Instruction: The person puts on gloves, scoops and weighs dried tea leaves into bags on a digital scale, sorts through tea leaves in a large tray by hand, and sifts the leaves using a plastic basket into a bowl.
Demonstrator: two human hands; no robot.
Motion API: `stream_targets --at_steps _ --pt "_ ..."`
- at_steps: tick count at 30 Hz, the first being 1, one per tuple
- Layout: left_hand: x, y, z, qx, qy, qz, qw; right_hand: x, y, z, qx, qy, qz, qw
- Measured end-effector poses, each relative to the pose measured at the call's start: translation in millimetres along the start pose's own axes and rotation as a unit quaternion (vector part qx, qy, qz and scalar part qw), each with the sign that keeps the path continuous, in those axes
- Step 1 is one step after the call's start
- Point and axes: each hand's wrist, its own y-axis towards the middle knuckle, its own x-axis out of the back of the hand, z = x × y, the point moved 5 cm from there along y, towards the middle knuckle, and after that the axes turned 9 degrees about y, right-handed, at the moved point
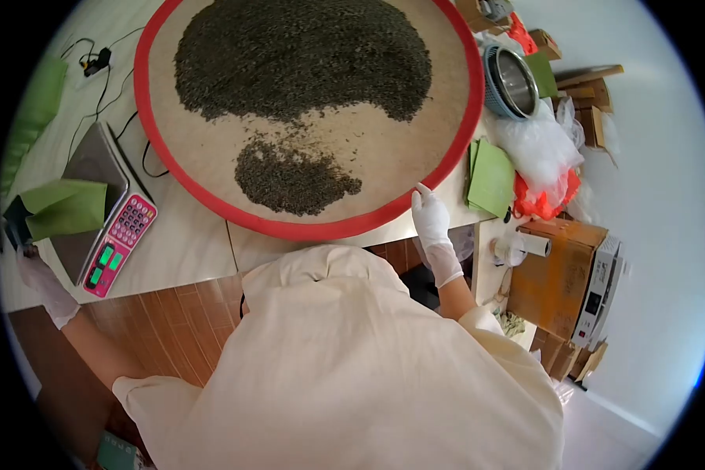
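A large round tray (309, 227) with a red rim lies on the table, holding a big heap of dark, dried tea-like leaves (305, 59) and a smaller pile (290, 178) near me. My right hand (432, 223), in a white glove, is closed at the tray's near right rim, its fingertips on the edge. At the far left, my gloved left hand (45, 286) is beside a weighing scale (121, 243) with lit green displays. A green bag (66, 210) with a dark end lies on the scale, just above that hand. The left fingers are dim and partly hidden.
Green packets (490, 178), stacked metal bowls (515, 82) and clear plastic bags (536, 145) stand right of the tray. A cardboard box (552, 274) is lower right. Black cables (102, 94) run behind the scale, and a green cloth-like item (35, 117) lies far left.
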Motion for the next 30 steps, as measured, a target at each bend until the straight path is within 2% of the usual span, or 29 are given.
stream_targets --at_steps 1,4,8,11,14,15,16,17,18,20,21,22,23,24,25,26,27,29,30 --pt "-2 13 16 0.012 0.01 0.006 1.0 1 1 -10 0.045 -0.018 -0.048 0.998" --pt "-7 33 44 0.03 0.028 0.017 0.999 17 4 -21 0.039 -0.001 -0.084 0.996" --pt "4 34 46 0.019 0.042 -0.016 0.999 37 6 -33 -0.035 0.003 -0.077 0.996" --pt "22 2 23 -0.029 0.062 -0.114 0.991 43 15 -67 -0.075 0.074 -0.086 0.991" --pt "11 -75 -23 -0.108 0.062 -0.221 0.967 53 31 -105 -0.085 0.131 -0.089 0.984" --pt "-3 -103 -39 -0.128 0.04 -0.228 0.964 58 35 -112 -0.155 0.276 -0.071 0.946" --pt "-21 -134 -54 -0.143 0.009 -0.216 0.966 61 43 -121 -0.216 0.414 -0.053 0.883" --pt "-46 -167 -67 -0.143 -0.038 -0.178 0.973 64 57 -137 -0.218 0.47 -0.038 0.854" --pt "-75 -206 -79 -0.13 -0.087 -0.118 0.981 73 73 -149 -0.212 0.474 -0.044 0.854" --pt "-144 -300 -106 -0.075 -0.173 0.059 0.98 86 107 -175 -0.245 0.612 -0.069 0.749" --pt "-184 -356 -130 0.001 -0.191 0.195 0.962 97 127 -182 -0.24 0.649 -0.065 0.719" --pt "-220 -407 -137 0.003 -0.188 0.297 0.936 105 148 -193 -0.233 0.656 -0.067 0.715" --pt "-251 -470 -160 -0.011 -0.127 0.357 0.925 115 171 -204 -0.2 0.685 -0.06 0.698" --pt "-281 -521 -168 0.034 -0.074 0.467 0.88 124 194 -215 -0.167 0.712 -0.053 0.68" --pt "-315 -569 -161 0.039 -0.024 0.55 0.834 129 216 -227 -0.172 0.733 -0.063 0.655" --pt "-334 -622 -168 0.011 -0.076 0.638 0.766 135 240 -238 -0.167 0.742 -0.064 0.647" --pt "-357 -667 -178 -0.013 -0.013 0.671 0.741 138 262 -248 -0.159 0.772 -0.06 0.613" --pt "-408 -747 -183 0.051 -0.019 0.735 0.675 141 303 -267 -0.144 0.826 -0.035 0.544" --pt "-432 -779 -187 0.042 -0.013 0.746 0.664 145 320 -272 -0.148 0.831 -0.036 0.536"
